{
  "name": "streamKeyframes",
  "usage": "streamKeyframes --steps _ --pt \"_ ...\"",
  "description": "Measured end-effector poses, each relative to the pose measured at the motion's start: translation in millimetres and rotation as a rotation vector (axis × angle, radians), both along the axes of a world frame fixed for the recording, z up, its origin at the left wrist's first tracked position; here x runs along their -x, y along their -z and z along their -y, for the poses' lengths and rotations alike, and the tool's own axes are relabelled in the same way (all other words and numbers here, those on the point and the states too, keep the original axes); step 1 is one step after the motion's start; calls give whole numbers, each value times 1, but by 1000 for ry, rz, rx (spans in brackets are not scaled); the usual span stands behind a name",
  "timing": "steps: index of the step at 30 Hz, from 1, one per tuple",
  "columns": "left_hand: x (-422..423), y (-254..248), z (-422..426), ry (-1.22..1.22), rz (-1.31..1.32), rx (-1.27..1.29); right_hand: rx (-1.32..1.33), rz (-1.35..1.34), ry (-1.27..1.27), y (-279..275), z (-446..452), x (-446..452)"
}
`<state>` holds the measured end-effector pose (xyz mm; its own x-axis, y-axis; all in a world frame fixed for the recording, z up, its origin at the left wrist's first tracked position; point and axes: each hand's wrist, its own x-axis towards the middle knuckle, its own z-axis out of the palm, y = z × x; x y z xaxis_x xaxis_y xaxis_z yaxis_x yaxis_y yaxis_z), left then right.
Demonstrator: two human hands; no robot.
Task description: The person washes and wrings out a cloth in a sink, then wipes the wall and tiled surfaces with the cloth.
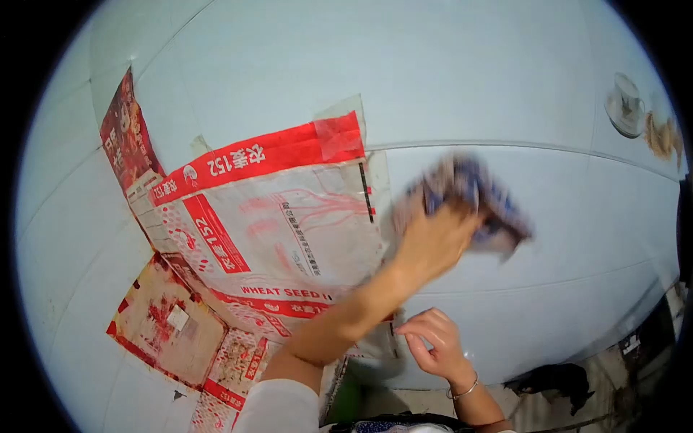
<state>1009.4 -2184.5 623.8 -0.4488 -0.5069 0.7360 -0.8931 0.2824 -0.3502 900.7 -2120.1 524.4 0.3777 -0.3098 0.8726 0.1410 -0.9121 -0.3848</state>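
Note:
My left hand (440,242) is pressed over a crumpled blue, pink and white patterned cloth (465,184), which is blurred by motion. The cloth is against the white tiled wall (476,79), right of a red and white wheat seed sack (317,216) fixed to the wall. My left forearm crosses in front of the sack's lower right part. Lower down, my right hand (437,343), with a bracelet at its wrist, is near the sack's lower right edge. Its fingers are loosely bent, the thumb is apart, and nothing shows in them.
A stained cardboard piece (170,321) and more printed sacking (234,361) cover the wall at lower left. A red poster (126,133) hangs above them. A cup-and-saucer picture (626,108) is at upper right. Below right, a dark animal (556,382) is on the floor.

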Motion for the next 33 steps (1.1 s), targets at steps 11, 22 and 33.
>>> streamKeyframes --steps 11,22,33 --pt "-15 292 -87 243 -2279 -982 -337 -192 302 71 -4 117" --pt "6 137 -167 632 -1343 -1113 -213 -131 159 -23 35 155" --pt "3 161 -166 555 -1074 -1700 917 43 1072 -287 180 163"
